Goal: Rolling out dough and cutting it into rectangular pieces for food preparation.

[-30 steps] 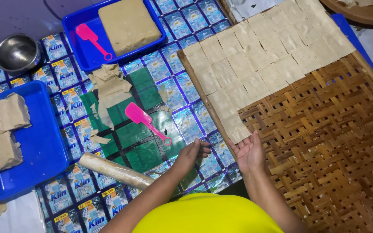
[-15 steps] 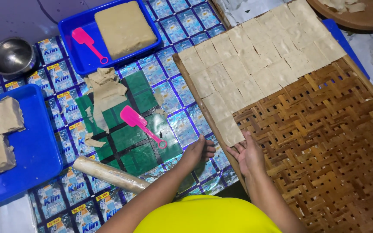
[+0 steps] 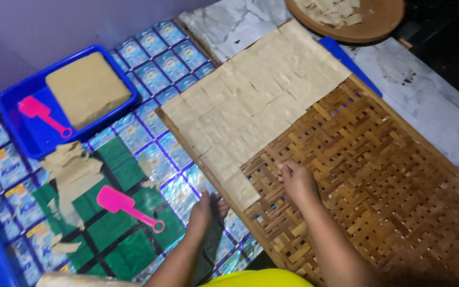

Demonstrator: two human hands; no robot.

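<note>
1. The right hand (image 3: 295, 179) rests on the woven bamboo rack (image 3: 378, 175), fingers curled in narrow, knuckles up. Whether anything sits under them cannot be told.
2. Just left of that hand lies the nearest thin dough square (image 3: 240, 190), at the near-left corner of the covered patch, close to the fingertips but not clearly touched.
3. The pale dough sheets (image 3: 261, 90) lie edge to edge in rows across the far-left half of the rack; the near-right half shows bare weave.
4. The left hand (image 3: 204, 211) is flat on the shiny patterned mat (image 3: 160, 154), palm down, fingers loosely spread, holding nothing. It sits just beside the rack's near-left edge.
5. Left of that hand, a pink scraper (image 3: 123, 204) lies on the green part of the mat, handle pointing right towards the hand, a little apart from it.
6. Further left, a heap of dough scraps (image 3: 73, 172) sits on the mat.
7. Far left, a blue tray (image 3: 11, 143) holds a thick tan dough block (image 3: 87, 87) and a second pink scraper (image 3: 41, 113) beside it.
8. At the far edge, a round wooden board (image 3: 367, 26) carries a few dough pieces; a blue board corner (image 3: 346, 56) peeks out from under the rack.
9. A yellow shirt (image 3: 256, 279) shows at the near edge.
</note>
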